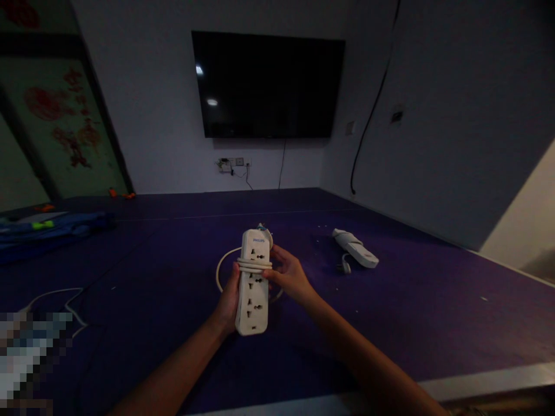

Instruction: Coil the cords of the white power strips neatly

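A white power strip [258,315] with several sockets is held upright in front of me, above the purple floor. Its white cord [255,265] is wound a few turns around the middle, and a loose loop hangs out to the left. My left hand [229,300] grips the strip along its left edge. On the right side, my right hand [288,275] has its thumb on the wound cord, with the fingers behind it, pinching the cord. A second white power strip [358,249] lies on the floor to the right, its cord wrapped around it and its plug beside it.
A large black television [271,86] hangs on the far wall above some wall sockets [234,164]. Blue fabric [56,228] lies at the left. A thin white cable [56,290] crosses the floor at the lower left. A dark cable [373,110] hangs down the right wall.
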Available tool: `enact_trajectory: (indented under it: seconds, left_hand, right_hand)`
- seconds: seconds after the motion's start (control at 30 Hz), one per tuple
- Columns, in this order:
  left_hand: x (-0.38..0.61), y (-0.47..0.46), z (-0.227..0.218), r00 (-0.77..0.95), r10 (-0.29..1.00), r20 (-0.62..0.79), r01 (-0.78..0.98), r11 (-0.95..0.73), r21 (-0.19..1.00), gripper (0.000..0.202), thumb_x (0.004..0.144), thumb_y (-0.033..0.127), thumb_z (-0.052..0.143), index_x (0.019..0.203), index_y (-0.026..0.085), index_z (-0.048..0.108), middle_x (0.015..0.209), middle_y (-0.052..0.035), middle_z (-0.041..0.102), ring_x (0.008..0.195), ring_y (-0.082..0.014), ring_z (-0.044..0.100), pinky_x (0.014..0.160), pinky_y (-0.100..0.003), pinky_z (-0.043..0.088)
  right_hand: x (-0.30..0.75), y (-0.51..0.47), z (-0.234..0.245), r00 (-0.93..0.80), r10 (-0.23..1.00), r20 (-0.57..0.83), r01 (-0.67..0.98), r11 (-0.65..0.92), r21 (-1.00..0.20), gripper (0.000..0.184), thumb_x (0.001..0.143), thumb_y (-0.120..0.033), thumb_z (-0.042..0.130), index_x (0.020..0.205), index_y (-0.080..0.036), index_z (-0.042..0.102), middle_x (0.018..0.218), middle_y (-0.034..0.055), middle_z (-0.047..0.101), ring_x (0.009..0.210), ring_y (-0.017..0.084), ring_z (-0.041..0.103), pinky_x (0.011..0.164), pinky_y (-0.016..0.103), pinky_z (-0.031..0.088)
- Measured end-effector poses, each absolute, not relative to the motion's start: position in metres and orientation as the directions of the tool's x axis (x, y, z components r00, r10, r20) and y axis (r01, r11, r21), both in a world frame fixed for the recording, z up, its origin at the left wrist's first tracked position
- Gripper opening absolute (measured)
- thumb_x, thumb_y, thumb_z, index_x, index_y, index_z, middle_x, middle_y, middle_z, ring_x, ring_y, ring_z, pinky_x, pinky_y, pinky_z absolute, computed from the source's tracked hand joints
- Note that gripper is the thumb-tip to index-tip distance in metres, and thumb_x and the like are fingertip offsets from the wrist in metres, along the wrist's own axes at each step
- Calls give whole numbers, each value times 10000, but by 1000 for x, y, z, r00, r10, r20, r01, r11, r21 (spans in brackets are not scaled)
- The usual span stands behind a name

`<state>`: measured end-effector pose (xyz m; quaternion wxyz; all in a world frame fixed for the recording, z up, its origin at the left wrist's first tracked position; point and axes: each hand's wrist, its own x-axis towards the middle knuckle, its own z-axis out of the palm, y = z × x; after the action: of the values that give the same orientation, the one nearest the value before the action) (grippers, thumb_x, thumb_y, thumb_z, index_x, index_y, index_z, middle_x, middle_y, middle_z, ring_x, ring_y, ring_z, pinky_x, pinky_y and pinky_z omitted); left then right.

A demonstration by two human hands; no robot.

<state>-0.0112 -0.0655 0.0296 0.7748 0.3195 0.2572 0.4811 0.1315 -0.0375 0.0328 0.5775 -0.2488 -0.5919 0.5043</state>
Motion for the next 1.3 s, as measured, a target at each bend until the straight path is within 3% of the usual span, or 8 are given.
enact_trajectory:
  seconds: [0.13,0.27,0.43,0.73,0.9,1.0,1.13,1.3]
  left_hand:
    - [-13,-63,27,476,877,-71,-556,362,748,665,743,690,429,913,92,665,678,-102,691,549,-177,629,521,-261,472]
    - [-9,-63,29,441,896,-45,-576,321,752,662,741,678,452,1009,103,640,738,-105,700,601,-184,638,597,-282,483]
    - [-11,-59,24,174,984,21,-524,75,848,615,684,613,591,1099,160,596,764,-70,700,630,-191,636,593,-280,467]
    - [-6,-63,21,-16,975,223,-293,-217,931,489,652,475,699,1039,200,584,1101,-75,647,995,-228,597,740,-253,469]
    - [-5,-66,24,-88,976,197,-287,-215,934,512,645,485,696,1052,198,575,966,-58,678,808,-191,635,672,-261,476]
    - [-5,-65,26,-114,980,165,-363,-196,911,520,616,501,710,1013,191,578,827,-28,679,646,-151,617,584,-245,468]
    - [-5,-66,33,-150,987,58,-474,-123,872,549,581,545,713,962,171,584,651,13,640,458,-104,541,502,-239,447]
    - [-5,-65,37,-174,985,18,-514,-106,851,556,556,552,726,938,166,603,613,23,636,434,-96,529,490,-230,438]
  right_hand:
    - [130,-44,35,-317,852,417,-305,325,-895,446,609,-362,754,985,-188,588,819,12,649,466,67,514,378,183,426]
    - [129,-47,36,-284,859,425,-336,326,-884,423,628,-351,742,990,-197,587,852,25,668,560,112,600,472,230,499]
    - [129,-48,38,-211,861,463,-311,390,-867,412,641,-307,740,1004,-193,583,902,49,688,786,181,662,736,340,541]
    - [128,-51,34,-166,871,463,-209,428,-879,551,613,-318,756,1106,-172,559,952,83,688,870,239,661,771,388,532]
    - [128,-47,35,-261,837,481,-291,407,-866,574,616,-316,760,1137,-181,557,977,65,676,831,187,656,759,328,529]
    - [131,-42,31,-336,832,441,-336,332,-881,730,623,-332,764,1275,-230,452,932,30,672,563,84,601,544,217,509]
    - [133,-35,21,-486,815,314,-270,202,-941,891,667,-413,726,1404,-231,261,628,-60,605,353,35,435,329,138,329]
    - [135,-34,23,-454,823,342,-168,298,-940,696,695,-460,683,1295,-180,468,685,-8,648,502,85,554,456,189,435]
